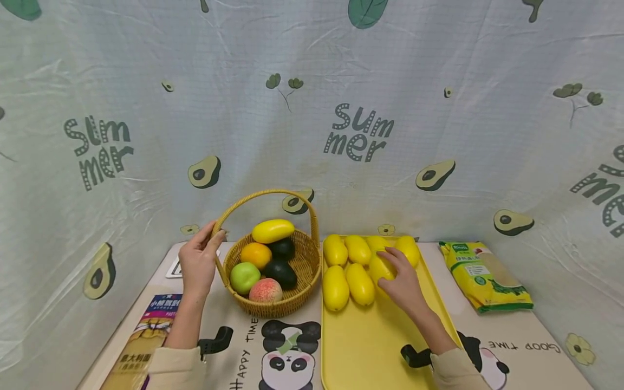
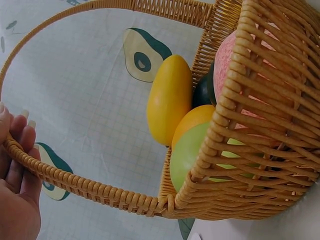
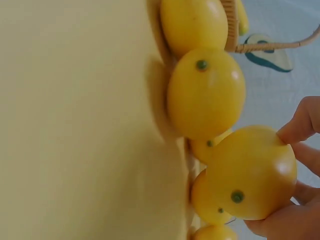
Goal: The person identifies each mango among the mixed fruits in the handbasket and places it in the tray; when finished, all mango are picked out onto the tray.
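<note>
My left hand point(image 1: 199, 265) grips the side of the handle of a wicker basket point(image 1: 273, 310), fingers curled around the woven handle point(image 2: 100, 192) in the left wrist view. The basket holds a yellow mango point(image 1: 273, 231), an orange point(image 1: 256, 255), a green apple point(image 1: 245, 278), a peach point(image 1: 265, 291) and two dark avocados point(image 1: 280, 273). Over the yellow tray point(image 1: 375, 346), my right hand point(image 1: 405, 287) pinches a mango point(image 3: 252, 172) between thumb and fingers. Several more mangoes point(image 1: 335, 288) lie in two rows at the tray's far end, beside the held one.
Right of the tray lies a green and yellow food bag point(image 1: 485, 276). A pasta packet point(image 1: 146, 341) lies at the left, under the left forearm. Behind everything hangs a pale printed curtain point(image 1: 312, 108). The table mat point(image 1: 244, 336) has panda drawings.
</note>
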Motion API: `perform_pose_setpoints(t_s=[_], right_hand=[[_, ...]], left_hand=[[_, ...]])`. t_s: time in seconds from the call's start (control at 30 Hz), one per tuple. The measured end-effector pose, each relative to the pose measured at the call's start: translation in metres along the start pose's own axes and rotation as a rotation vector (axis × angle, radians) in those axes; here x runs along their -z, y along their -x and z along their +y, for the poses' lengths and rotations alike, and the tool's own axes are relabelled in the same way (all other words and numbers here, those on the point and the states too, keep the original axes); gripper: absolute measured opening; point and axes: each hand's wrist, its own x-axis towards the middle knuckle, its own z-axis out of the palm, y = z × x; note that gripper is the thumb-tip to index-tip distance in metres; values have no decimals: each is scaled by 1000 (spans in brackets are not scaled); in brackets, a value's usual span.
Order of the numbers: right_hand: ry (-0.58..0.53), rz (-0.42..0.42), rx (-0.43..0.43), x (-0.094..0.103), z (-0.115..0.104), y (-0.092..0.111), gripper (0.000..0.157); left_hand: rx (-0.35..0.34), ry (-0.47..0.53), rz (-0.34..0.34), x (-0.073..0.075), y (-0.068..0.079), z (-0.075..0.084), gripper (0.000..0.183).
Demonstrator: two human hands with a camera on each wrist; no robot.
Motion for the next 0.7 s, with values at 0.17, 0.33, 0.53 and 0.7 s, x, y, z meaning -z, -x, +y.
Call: perform_pose_setpoints(t_s=[0.17, 0.33, 0.53, 0.7], right_hand=[[3, -34, -55, 1, 12, 6, 60], [-23, -62, -101, -2, 19, 11, 56], [-26, -44, -144, 4, 21, 18, 48], [-29, -49, -158, 10, 22, 22, 49]], left_hand=[[-1, -5, -3, 1, 0, 0, 40], [5, -1, 0, 0, 1, 0, 39], [9, 7, -3, -1, 1, 0, 40], [9, 2, 6, 0, 1, 2, 40]])
